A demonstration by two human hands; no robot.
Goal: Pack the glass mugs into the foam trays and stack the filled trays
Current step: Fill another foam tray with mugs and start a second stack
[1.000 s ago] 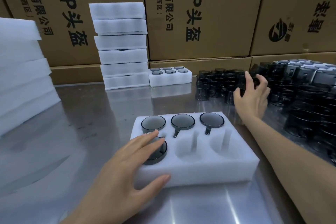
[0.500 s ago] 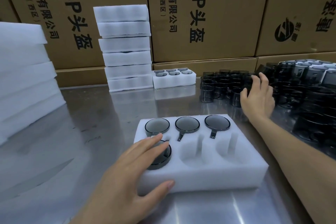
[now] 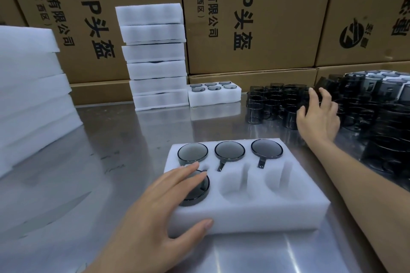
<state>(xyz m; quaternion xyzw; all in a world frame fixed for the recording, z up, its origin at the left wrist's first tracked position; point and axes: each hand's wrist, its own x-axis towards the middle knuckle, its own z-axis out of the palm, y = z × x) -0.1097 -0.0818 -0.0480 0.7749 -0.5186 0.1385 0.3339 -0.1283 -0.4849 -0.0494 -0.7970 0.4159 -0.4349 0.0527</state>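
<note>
A white foam tray [image 3: 261, 213] lies on the steel table in front of me. Three dark glass mugs fill its back row, for example the right one [image 3: 267, 149]. A fourth mug [image 3: 197, 190] sits in the front left pocket. The other two front pockets hold nothing. My left hand [image 3: 155, 210] rests flat on the tray's front left corner, fingers straight over the fourth mug, thumb against the tray's front wall. My right hand [image 3: 319, 115] reaches into a cluster of loose dark mugs [image 3: 273, 104] at the right, fingers spread and curving around one; whether it grips is unclear.
A tall stack of foam trays [image 3: 155, 55] stands at the back, with a filled tray [image 3: 214, 95] beside it. More foam slabs [image 3: 28, 93] pile up at the left. Further mugs [image 3: 381, 113] crowd the right edge. Cardboard boxes [image 3: 255, 17] wall off the back.
My right hand has moved a little further into the loose mugs and its fingers have curved down. The left hand stays on the tray. My head has shifted, so the scene slid right.
</note>
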